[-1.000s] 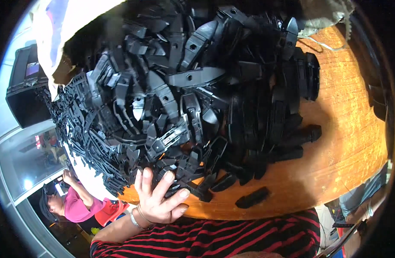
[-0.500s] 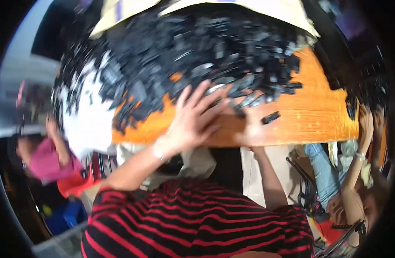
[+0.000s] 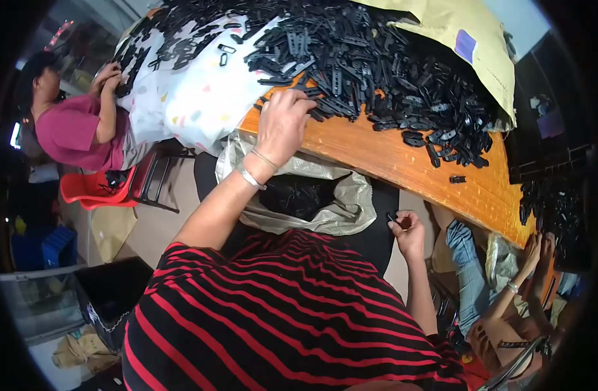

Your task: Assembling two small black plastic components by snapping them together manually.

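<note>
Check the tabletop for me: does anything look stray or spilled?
Yes: one black piece lies alone near the front edge of the table, apart from the main pile, so it looks stray.

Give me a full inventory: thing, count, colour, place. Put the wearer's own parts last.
Plastic parts: too many to count, black, heaped across the table
Wooden table: one, orange-brown, under the heap
Spotted sheet: one, white, left of the bare wood
Large bag: one, pale yellow, upper right
Open sack: one, greyish-beige, below the table's near edge
Chair: one, red, left
Open bin: one, black, lower left
Plastic item, kind unclear: one, blue, far left
Co-worker: one, pink top, left
Jeans: one pair, blue, right
Small piece: one, dark, right of the sack
Striped shirt: one, black and red, bottom centre
Left hand: one, bare, heap's near edge
Right hand: one, bare, pinching the small piece
</note>
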`<act>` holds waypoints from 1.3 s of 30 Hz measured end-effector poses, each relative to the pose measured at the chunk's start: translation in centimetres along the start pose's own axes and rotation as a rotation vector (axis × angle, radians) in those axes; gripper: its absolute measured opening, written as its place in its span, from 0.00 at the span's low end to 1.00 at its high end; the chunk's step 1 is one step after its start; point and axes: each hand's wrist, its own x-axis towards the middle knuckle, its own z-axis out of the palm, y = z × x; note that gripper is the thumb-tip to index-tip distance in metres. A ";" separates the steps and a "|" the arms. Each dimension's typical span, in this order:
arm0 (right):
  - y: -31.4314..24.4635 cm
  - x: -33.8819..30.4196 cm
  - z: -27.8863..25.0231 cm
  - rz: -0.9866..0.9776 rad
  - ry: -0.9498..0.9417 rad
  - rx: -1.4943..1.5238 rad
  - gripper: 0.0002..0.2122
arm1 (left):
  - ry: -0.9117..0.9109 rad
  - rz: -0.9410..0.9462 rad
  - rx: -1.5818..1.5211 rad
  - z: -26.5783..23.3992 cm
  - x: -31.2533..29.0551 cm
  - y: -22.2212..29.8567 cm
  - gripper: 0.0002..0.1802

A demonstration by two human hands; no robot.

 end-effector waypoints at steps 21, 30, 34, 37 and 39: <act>-14.1 0.8 1.5 -0.310 -0.458 -0.270 0.07 | -0.089 -0.084 -0.004 -3.3 -3.5 -6.2 0.13; -20.3 4.8 8.0 -0.648 -0.420 -0.199 0.09 | -0.063 -0.134 0.060 -3.8 -3.5 -6.6 0.15; -23.8 6.3 11.9 -0.957 -0.268 -0.209 0.10 | -0.038 -0.084 0.038 -3.9 -3.8 -6.8 0.14; -26.6 6.5 14.0 -1.120 -0.165 -0.230 0.10 | -0.082 -0.170 -0.063 -4.9 -3.5 -5.2 0.12; -27.5 7.0 14.3 -1.144 -0.159 -0.274 0.11 | -0.112 -0.303 -0.355 -5.5 -3.2 -4.0 0.14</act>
